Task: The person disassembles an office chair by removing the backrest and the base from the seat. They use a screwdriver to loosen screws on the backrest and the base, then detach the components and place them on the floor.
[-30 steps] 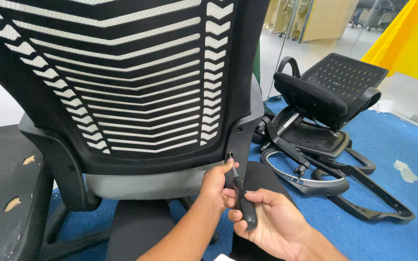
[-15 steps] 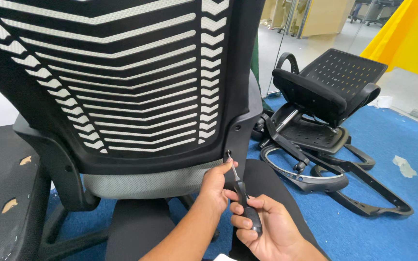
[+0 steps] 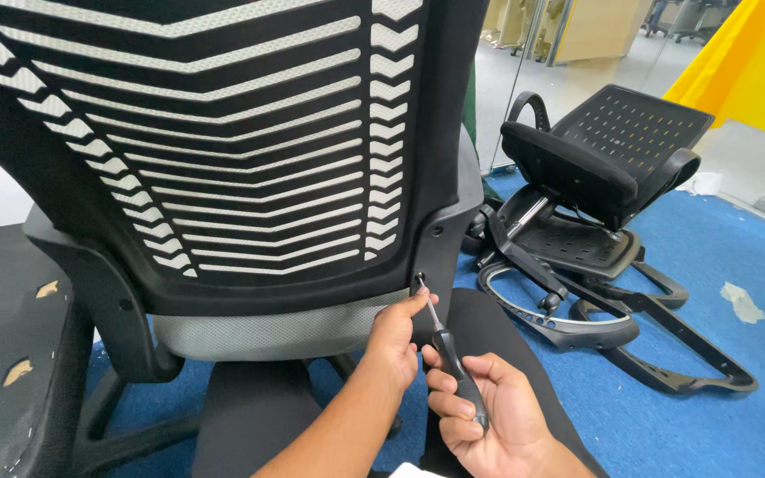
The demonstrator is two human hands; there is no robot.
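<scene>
The right hand (image 3: 489, 416) has its fingers clamped on a slim black-handled screwdriver (image 3: 453, 358), its thin metal tip at a screw hole in the black chair back (image 3: 223, 159), where the left hand (image 3: 396, 341) pinches the shaft.

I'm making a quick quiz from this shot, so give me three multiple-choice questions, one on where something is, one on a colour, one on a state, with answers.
1. Where does the screwdriver tip sit?
A. at the chair back lower right corner
B. on the carpet
C. on the seat

2. What colour is the carpet?
A. red
B. blue
C. grey

3. How is the second chair?
A. upright
B. boxed
C. lying among loose parts

Answers: 1 A, the right hand grips the handle while the left hand steadies the tip there; 2 B, blue floor; 3 C, it lies tipped on the floor.
</scene>
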